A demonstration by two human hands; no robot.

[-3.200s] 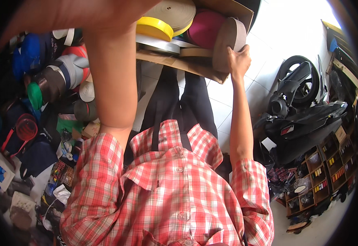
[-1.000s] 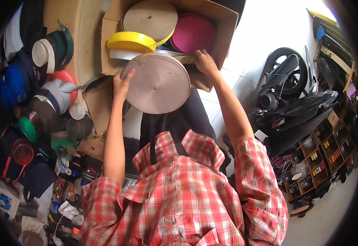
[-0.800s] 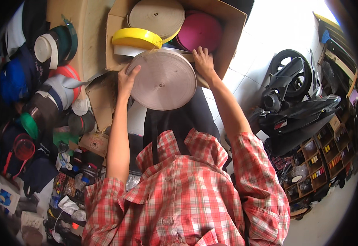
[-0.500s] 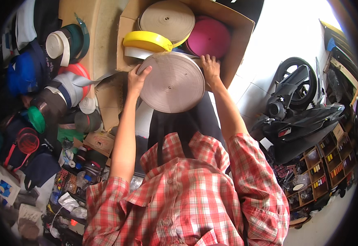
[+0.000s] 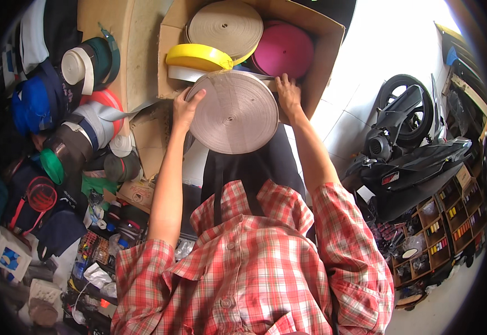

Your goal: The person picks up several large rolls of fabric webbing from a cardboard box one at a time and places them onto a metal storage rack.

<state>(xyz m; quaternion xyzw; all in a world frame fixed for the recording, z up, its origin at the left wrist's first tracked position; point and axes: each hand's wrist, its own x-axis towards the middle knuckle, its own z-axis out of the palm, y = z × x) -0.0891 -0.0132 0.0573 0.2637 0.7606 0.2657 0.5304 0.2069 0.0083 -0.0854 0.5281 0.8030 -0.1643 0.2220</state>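
1. Three o'clock: a black motorbike (image 5: 416,174) above a pale tiled floor.
2. Four o'clock: a wooden compartment rack (image 5: 445,252) with small coloured spools (image 5: 461,230).
3. Eight o'clock: a white box (image 5: 3,241) with a blue pattern; nearer, a crumpled white packet (image 5: 97,275).
4. Between eight and nine: a brown carton (image 5: 138,194).

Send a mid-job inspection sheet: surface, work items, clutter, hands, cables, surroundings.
Surface: white tiled floor, visible right of the cardboard box.
Job's things: taupe roll at the box's near side; beige roll, yellow roll and pink roll inside.
Clutter: other rolls and small items piled left.
Hands: left hand grips the taupe roll's left edge; right hand at the box's near edge, contact unclear.
Cables: thin white cord in lower-left clutter, type unclear.
Surroundings: black motorbike and compartmented shelf holding coloured spools, right.
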